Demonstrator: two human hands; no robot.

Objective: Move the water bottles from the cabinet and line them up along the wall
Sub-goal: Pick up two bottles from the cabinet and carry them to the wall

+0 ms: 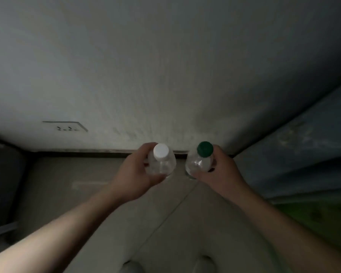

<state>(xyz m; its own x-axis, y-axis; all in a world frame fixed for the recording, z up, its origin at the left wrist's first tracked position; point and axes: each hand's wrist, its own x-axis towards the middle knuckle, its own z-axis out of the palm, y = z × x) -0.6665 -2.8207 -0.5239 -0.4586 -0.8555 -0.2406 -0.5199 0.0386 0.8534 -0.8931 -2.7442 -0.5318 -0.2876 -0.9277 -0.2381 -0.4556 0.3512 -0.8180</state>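
Observation:
My left hand (135,174) grips a clear water bottle with a white cap (161,160), held upright. A second clear bottle with a dark green cap (200,160) stands upright in the grip of my right hand (222,174). The two bottles are side by side, a small gap between them, low over the floor right in front of the white wall (165,85) and its dark baseboard (87,151). Whether their bases touch the floor is hidden by my hands.
A wall socket (66,127) sits low on the wall to the left. A dark object (2,184) stands at the left edge. A blue and green surface (307,158) runs along the right. The tiled floor (83,184) stretches below, my feet (205,263) at the bottom.

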